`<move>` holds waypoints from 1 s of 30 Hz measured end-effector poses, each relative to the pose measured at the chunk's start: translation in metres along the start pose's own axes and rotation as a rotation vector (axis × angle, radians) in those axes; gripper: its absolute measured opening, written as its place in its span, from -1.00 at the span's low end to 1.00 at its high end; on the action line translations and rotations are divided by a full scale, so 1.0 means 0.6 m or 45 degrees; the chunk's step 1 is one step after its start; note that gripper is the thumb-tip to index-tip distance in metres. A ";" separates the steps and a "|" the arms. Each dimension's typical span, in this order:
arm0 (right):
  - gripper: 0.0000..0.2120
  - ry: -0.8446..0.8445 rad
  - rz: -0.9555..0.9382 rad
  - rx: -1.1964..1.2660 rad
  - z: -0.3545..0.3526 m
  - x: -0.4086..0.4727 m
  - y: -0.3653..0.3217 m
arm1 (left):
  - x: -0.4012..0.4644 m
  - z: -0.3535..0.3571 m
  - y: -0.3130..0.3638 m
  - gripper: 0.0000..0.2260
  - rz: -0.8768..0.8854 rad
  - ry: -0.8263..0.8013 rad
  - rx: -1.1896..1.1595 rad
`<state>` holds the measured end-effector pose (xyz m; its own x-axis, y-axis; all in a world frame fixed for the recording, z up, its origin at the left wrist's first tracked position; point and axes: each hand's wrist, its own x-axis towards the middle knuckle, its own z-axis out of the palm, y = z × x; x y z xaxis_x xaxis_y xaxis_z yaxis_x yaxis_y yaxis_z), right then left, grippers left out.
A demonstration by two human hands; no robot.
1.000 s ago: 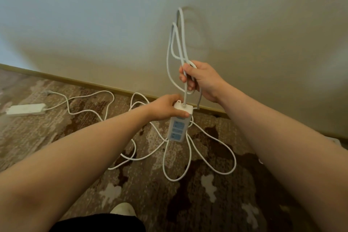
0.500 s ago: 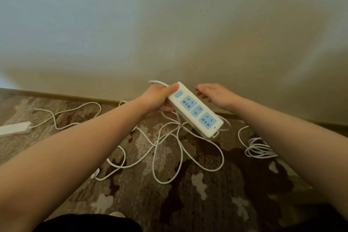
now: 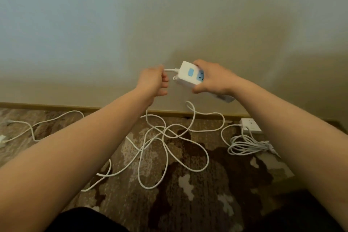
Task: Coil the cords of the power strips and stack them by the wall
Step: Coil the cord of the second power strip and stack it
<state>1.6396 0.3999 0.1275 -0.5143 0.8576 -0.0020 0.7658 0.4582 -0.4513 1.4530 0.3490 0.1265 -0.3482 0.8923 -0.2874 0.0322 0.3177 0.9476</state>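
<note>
We could see only the switch end of the power strip (image 3: 190, 76); the right hand (image 3: 212, 79) covered most of its sockets, and its far end poked out blurred below the wrist. The left hand (image 3: 153, 81) hid the stretch of cord (image 3: 169, 70) it pinched, and its fingertips were smeared by motion. At the left edge a second strip (image 3: 1, 141) was cut off, showing only a corner. The third strip (image 3: 251, 125) by the wall was partly behind the right forearm, as was one end of its coiled cord (image 3: 246, 146).
</note>
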 end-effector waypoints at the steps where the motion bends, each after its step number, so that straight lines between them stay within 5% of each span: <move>1: -0.30 0.013 -0.010 0.093 -0.013 -0.007 0.012 | 0.005 -0.011 -0.002 -0.93 0.206 0.096 0.196; 3: -0.28 0.064 -0.042 0.252 -0.038 -0.022 0.031 | 0.017 -0.032 -0.001 -0.80 0.628 0.157 0.731; 5: -0.30 0.136 -0.067 0.385 -0.058 -0.036 0.041 | 0.030 -0.038 0.007 -0.74 0.827 0.034 1.040; 7: -0.32 0.233 -0.059 0.478 -0.078 -0.048 0.044 | 0.026 -0.038 0.025 -0.87 0.808 -0.168 0.938; 10: -0.39 0.497 -0.051 0.678 -0.113 -0.064 0.051 | 0.022 -0.061 0.048 -0.73 0.707 -0.296 0.733; 17: -0.36 0.626 -0.078 0.784 -0.164 -0.073 0.025 | -0.008 -0.168 0.167 -0.67 0.748 -0.065 0.321; 30: -0.53 0.964 -0.269 0.712 -0.338 -0.092 -0.133 | -0.216 -0.228 0.558 -0.80 1.397 0.290 0.374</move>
<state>1.6851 0.3631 0.3445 -0.0847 0.7835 0.6156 0.2906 0.6104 -0.7368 1.3809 0.2958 0.5001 -0.1584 0.6657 0.7292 0.6275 -0.5024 0.5949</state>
